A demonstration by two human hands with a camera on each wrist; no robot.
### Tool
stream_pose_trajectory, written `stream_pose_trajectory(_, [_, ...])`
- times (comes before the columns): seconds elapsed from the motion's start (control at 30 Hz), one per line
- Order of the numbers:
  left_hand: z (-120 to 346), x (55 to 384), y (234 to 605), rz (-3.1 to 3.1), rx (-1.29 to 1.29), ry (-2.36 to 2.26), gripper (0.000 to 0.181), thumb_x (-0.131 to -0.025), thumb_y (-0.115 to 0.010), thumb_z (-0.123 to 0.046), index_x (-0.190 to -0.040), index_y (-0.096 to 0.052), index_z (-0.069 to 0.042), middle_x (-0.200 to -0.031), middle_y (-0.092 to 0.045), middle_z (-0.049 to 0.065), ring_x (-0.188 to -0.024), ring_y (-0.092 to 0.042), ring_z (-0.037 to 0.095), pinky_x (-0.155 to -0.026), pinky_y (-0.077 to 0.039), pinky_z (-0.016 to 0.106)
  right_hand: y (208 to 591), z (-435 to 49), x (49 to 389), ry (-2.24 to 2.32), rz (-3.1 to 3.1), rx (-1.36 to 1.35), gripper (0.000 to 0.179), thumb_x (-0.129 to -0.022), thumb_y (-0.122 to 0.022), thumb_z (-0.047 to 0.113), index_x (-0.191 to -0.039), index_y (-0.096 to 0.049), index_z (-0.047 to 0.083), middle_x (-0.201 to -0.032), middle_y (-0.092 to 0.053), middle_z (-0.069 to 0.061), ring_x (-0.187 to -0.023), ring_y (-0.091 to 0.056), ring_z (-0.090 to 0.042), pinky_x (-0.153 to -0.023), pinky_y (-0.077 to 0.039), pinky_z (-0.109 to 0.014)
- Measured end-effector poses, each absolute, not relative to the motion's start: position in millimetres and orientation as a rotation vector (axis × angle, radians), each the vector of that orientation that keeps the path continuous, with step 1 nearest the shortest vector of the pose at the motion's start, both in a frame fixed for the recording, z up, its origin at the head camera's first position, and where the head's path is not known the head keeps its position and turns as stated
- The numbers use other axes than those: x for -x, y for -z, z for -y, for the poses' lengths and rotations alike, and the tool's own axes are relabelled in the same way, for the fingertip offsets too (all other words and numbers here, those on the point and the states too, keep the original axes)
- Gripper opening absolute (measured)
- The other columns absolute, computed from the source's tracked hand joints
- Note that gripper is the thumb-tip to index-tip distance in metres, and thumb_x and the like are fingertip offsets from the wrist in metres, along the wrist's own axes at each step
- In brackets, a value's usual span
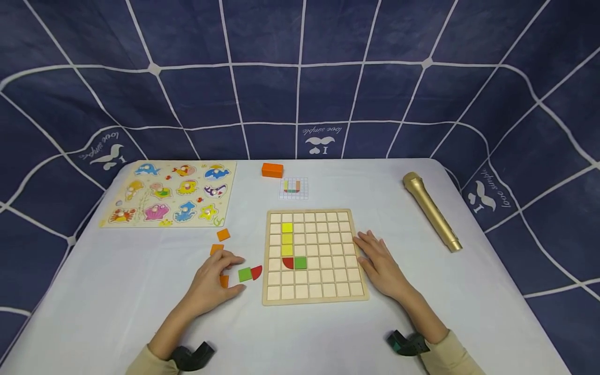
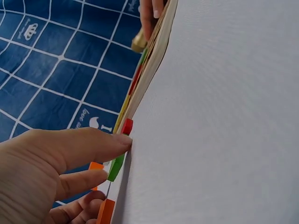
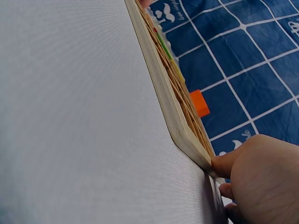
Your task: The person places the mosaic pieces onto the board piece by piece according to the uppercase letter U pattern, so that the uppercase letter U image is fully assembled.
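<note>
My left hand [image 1: 208,285] is low over the table left of the wooden grid board [image 1: 323,277], thumb and forefinger spread apart. Just past those fingertips lie a loose green square tile [image 1: 245,274] and a red quarter-circle tile [image 1: 256,272]. One orange tile [image 1: 224,281] shows partly between the fingers; another orange tile [image 1: 216,248] is partly covered by the hand. On the board, three yellow tiles [image 1: 287,239] form a column above a red quarter-circle [image 1: 288,263], with a green square [image 1: 300,263] beside it. My right hand [image 1: 385,270] rests against the board's right edge, fingers extended.
A third orange tile [image 1: 223,235] lies nearer the sea-animal puzzle board [image 1: 142,219] at the back left. Behind the grid board are a small pattern card [image 1: 302,194] and an orange block [image 1: 272,170]. A gold microphone [image 1: 431,211] lies at the right.
</note>
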State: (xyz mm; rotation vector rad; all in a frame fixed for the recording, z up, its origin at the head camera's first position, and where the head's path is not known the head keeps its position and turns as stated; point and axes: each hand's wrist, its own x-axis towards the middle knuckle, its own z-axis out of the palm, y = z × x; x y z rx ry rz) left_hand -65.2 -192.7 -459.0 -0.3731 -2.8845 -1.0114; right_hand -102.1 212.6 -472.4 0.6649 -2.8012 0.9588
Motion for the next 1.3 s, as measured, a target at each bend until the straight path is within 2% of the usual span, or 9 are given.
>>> stream_pose_trajectory(1.0, [191.3,67.4,461.0,2.831,0.367,1.073,0.029,-0.065,-0.083,-0.01,-0.09,-0.071,-0.014,-0.095,-0.05,-0.005,-0.082,-0.047,0.012,-0.07,-0.04,0.029,474.1,-216.1,100.2,-0.948,2.811,-0.663,0.046,-0.092,-0.054,0.012,-0.136,-0.043,0.002,-0.141,-0.036,-0.018,-0.135,-0.019,-0.035,-0.106,-0.009,-0.053])
stream_pose_trajectory(1.3, [187.8,73.6,447.5,2.854,0.349,1.04,0.028,-0.065,-0.08,-0.009,-0.09,-0.068,-0.015,-0.087,-0.059,-0.008,-0.079,-0.051,0.011,-0.068,-0.043,0.032,473.1,-214.2,103.0,-0.966,2.797,-0.687,0.045,-0.092,-0.054,0.012,-0.135,-0.043,0.002,-0.141,-0.036,-0.019,-0.135,-0.02,-0.037,-0.106,-0.009,-0.054])
